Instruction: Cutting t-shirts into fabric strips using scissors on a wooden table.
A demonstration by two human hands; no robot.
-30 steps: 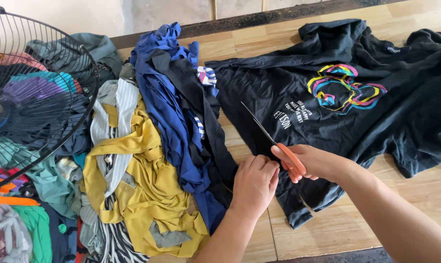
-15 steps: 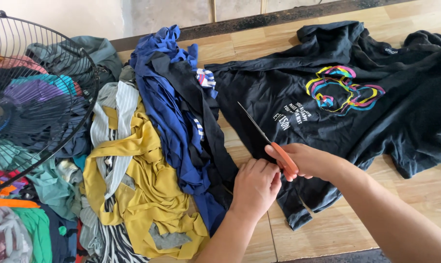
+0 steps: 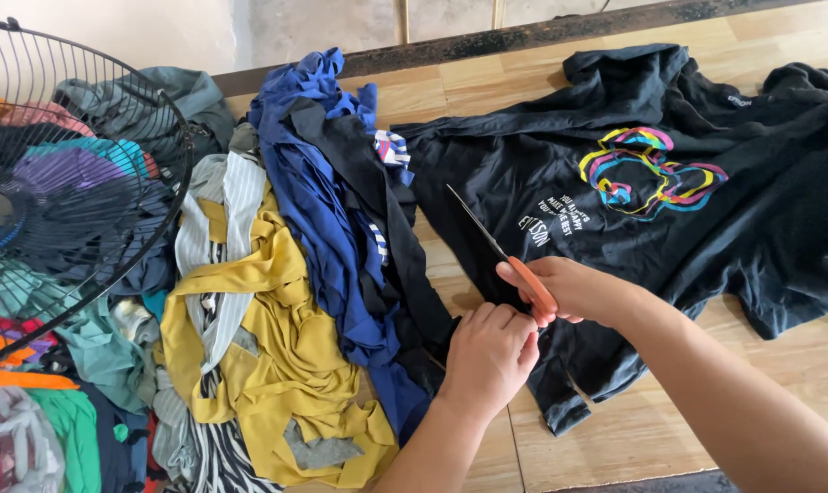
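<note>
So, quick rundown of what we've got on the table
right hand (image 3: 574, 290): ours, closed round the orange handles of the scissors (image 3: 503, 252), fingers through the loops, so it's gripping them firmly
scissors: long dark blades pointing far and left, lying over the edge of the black t-shirt (image 3: 560, 192); we can't really tell how far the blades are parted from this angle
left hand (image 3: 489, 354): curled into a loose fist, pressing down on the near left edge of the black t-shirt right beside the scissors handles; we can't tell if it actually pinches cloth or just pins it
black t-shirt: spread flat across the right half of the wooden table (image 3: 788, 383), colourful looped print on the chest with small white lettering under it, one flap hanging toward the near edge below our hands
pile of clothes (image 3: 277, 301): heaped on the left, mustard yellow piece on top near us, blue and black strips running far to near along its right side, striped grey bit underneath
fan (image 3: 62, 183): wire guard and dark blades at the far left, sitting partly over more bright rags in green, orange and pink
table: pale wood planks, bare in the near right corner
</note>
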